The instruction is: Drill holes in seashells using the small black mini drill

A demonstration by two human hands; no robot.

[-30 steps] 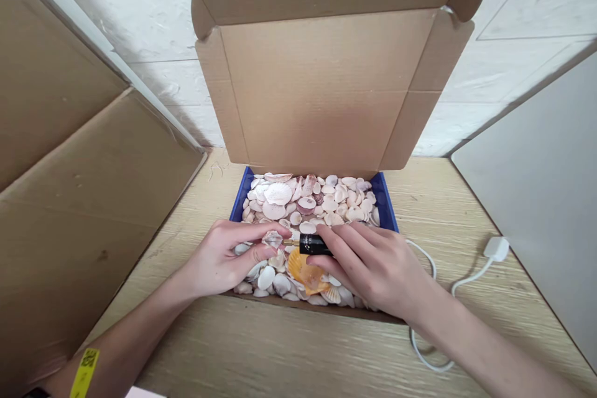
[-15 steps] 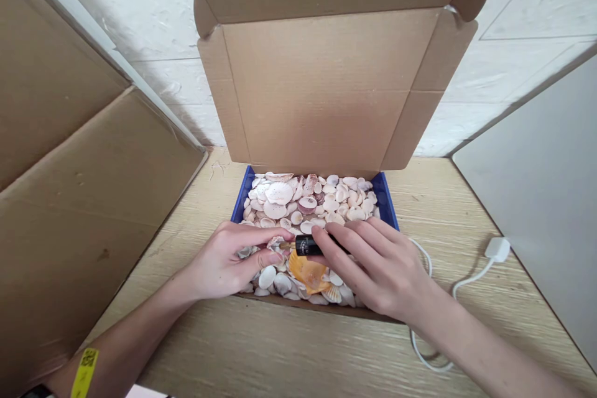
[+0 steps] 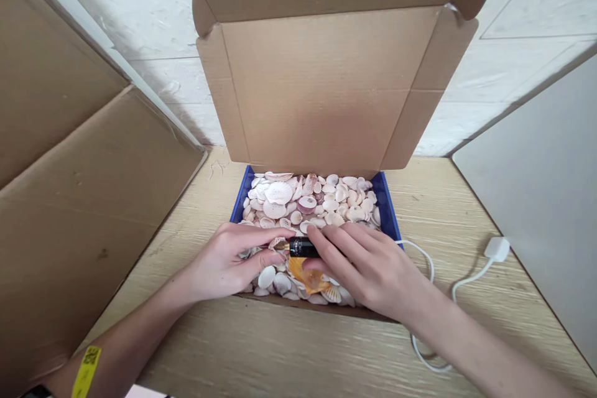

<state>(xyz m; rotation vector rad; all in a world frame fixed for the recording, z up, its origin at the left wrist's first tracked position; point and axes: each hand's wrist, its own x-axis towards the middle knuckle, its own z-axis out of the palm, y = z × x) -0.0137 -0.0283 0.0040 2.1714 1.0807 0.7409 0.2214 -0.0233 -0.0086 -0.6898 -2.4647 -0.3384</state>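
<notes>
Seashell point(image 3: 278, 242): was pinched between thumb and fingers of left hand point(image 3: 228, 262), held up over open cardboard box point(image 3: 392, 205), near orange scallop shell point(image 3: 311, 276). Had black mini drill point(image 3: 303, 247) gripped in right hand point(image 3: 375, 261), with brass-coloured nose point(image 3: 283, 247) pointed at seashell. Couldn't confirm tip contact or any finished hole. Judged partway on this one: picked up and lined up, not yet let go. Saw plenty of loose shells point(image 3: 279, 193) in box; couldn't tell drilled from undrilled. Noted white cable point(image 3: 431, 264) right of box.
</notes>
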